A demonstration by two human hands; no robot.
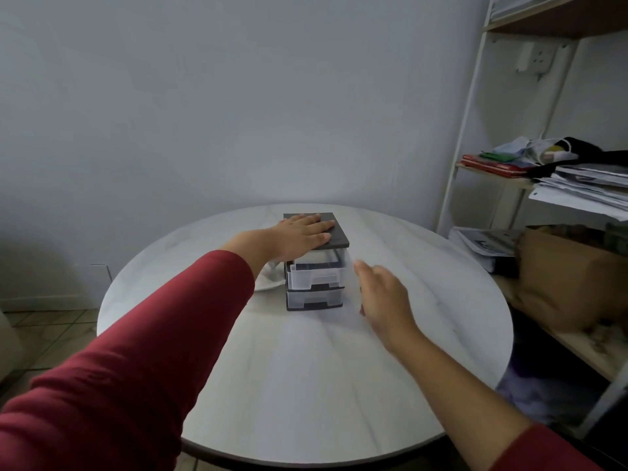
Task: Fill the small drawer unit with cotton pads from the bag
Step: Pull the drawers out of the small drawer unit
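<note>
A small drawer unit (317,290) with a dark grey top and clear drawers stands in the middle of the round table (306,385). Its upper drawer is pulled out a little toward me; the lower one is pushed in. My left hand (299,234) lies flat on the unit's top, fingers spread. My right hand (384,297) hovers open just to the right of the drawers, holding nothing. A white bag (268,278) lies on the table behind my left wrist, left of the unit, mostly hidden. No cotton pads can be made out.
A white metal shelf rack (475,96) stands to the right of the table, with stacked papers (584,188), a red folder (492,166) and a brown paper bag (564,280) on it. A grey wall runs behind the table.
</note>
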